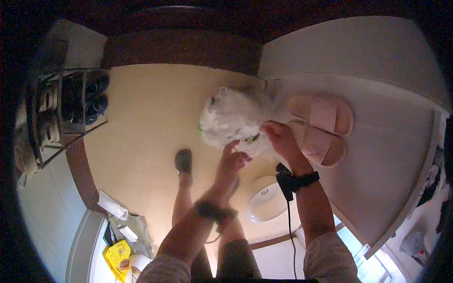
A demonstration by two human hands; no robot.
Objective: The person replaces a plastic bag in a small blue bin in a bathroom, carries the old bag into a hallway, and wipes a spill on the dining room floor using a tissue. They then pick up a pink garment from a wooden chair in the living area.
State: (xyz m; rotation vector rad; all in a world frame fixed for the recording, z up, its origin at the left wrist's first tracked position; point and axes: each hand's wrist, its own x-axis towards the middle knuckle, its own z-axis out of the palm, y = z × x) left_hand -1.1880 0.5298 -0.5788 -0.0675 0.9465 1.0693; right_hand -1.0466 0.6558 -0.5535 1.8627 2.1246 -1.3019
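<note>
A small white furry animal point(230, 116) is on the pale floor in front of me. A dark and greenish thing point(252, 138), too blurred to name, shows in its fur on the side towards me. My left hand point(231, 159) is at the animal's near edge, index finger extended to the fur, other fingers loosely bent, nothing visible in it. At the animal's right side, my right hand point(277, 136) has its fingers curled beside the fur; whether they pinch anything is unclear. Both wrists wear black bands, and a black cable hangs from the right one.
Pink slide slippers point(324, 123) lie just right of my right hand. A white oval bowl point(267, 201) is between my forearms. A rack with shoes point(70, 102) stands at left. A yellow packet point(118, 258) is at lower left. One dark-shod foot point(183, 162) is on the floor.
</note>
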